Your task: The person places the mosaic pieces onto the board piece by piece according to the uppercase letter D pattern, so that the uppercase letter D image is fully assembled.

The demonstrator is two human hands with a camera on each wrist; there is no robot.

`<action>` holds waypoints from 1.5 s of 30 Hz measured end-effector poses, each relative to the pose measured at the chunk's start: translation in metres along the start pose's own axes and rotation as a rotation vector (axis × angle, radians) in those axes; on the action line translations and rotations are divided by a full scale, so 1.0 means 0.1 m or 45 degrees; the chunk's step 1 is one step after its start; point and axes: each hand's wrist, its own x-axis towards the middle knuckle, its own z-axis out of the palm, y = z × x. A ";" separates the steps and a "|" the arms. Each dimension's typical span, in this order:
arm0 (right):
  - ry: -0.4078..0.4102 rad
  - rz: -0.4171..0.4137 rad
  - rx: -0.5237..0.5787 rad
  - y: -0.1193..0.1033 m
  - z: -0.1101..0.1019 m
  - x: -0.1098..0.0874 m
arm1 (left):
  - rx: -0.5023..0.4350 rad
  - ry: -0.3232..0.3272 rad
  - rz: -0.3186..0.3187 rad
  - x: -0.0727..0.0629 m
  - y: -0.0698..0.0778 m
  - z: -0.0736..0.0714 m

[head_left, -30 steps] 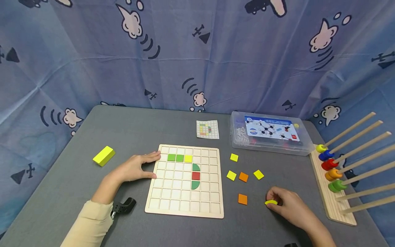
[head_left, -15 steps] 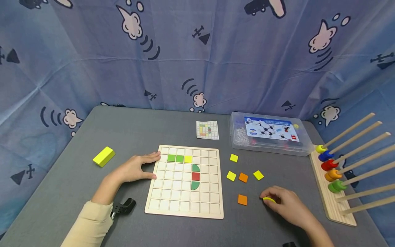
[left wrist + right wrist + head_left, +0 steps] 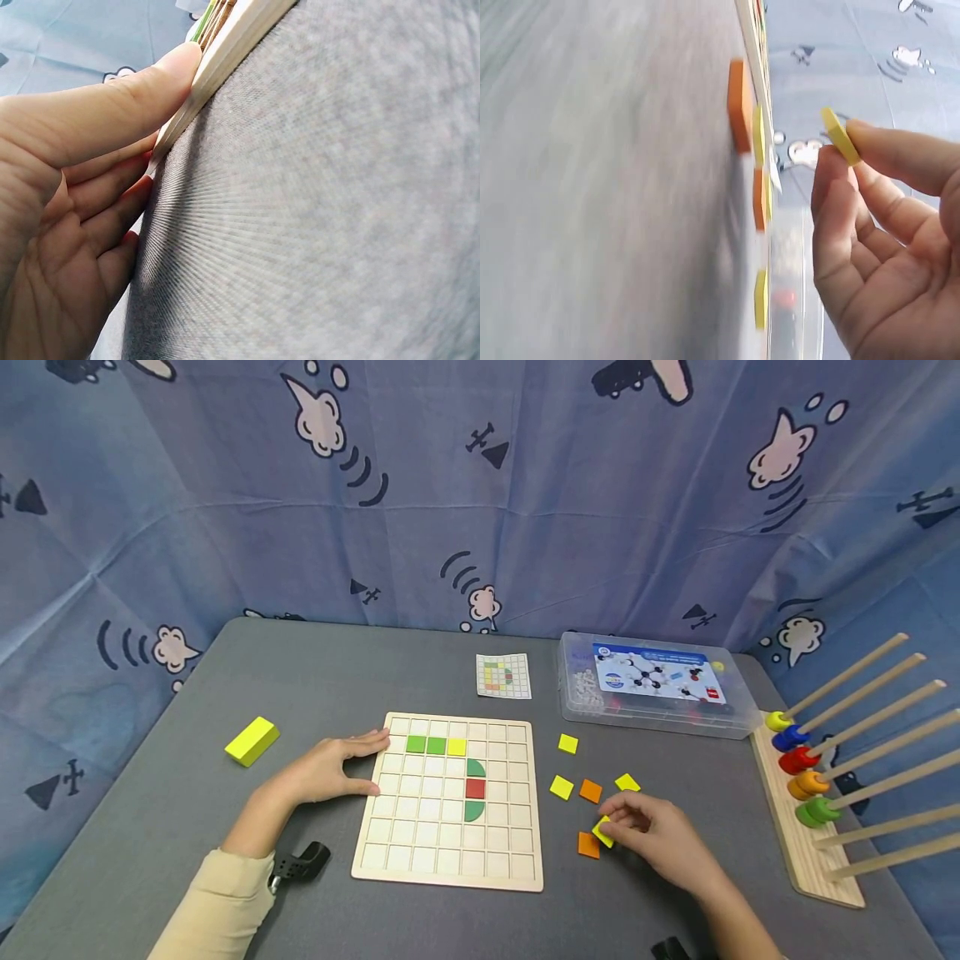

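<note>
Six filled cells on the grid board (image 3: 408,833), head view: two green squares (image 3: 416,744) and a yellow square (image 3: 456,747) in a far row; a red square (image 3: 475,788) between two green quarter-rounds (image 3: 474,811) in a column farther right.
Left grip (image 3: 335,766), head view: resting at the board's left edge, fingers extended, holding no tile; unmoved over the last second.
Right grip (image 3: 660,839), head view: pinching the held yellow tile (image 3: 602,832), to the right of the board.
Loose stock, head view: three loose yellow tiles (image 3: 567,743) and two orange tiles (image 3: 590,791) on the bench (image 3: 450,927), right of the board; pattern card (image 3: 503,677) beyond its far edge.
Just changed, head view: shifted right grip and tile leftward, closer to the board; tile face now showing.
Meaning for the work, head view: judged mid-carry, nearer the board but not yet on it; filled cells unchanged.
Board edge, left wrist view: thumb tip against the wood, fingers alongside, partly hidden.
Held yellow tile, right wrist view: pinched at thumb and fingertips, lifted off the bench, apart from the board.
</note>
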 end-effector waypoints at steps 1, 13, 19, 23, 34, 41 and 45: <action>-0.005 -0.016 0.030 -0.02 0.02 0.01 | -0.005 0.001 -0.001 0.00 0.00 0.00; -0.090 -0.214 0.272 -0.19 0.27 0.12 | 0.012 0.005 0.015 0.00 -0.01 0.00; -0.189 -0.236 0.383 -0.24 0.38 0.19 | 0.011 0.009 0.020 -0.01 -0.01 0.00; -0.228 -0.253 0.452 -0.29 0.44 0.21 | 0.021 0.018 0.017 0.00 0.00 0.00; -0.234 -0.239 0.403 -0.53 0.75 0.26 | 0.025 0.009 0.006 -0.01 0.00 0.00; -0.259 -0.252 0.342 -0.69 0.97 0.32 | 0.021 0.000 -0.008 0.00 0.01 0.00; -0.259 -0.266 0.305 -0.74 1.09 0.35 | 0.018 -0.005 -0.015 0.00 0.01 0.00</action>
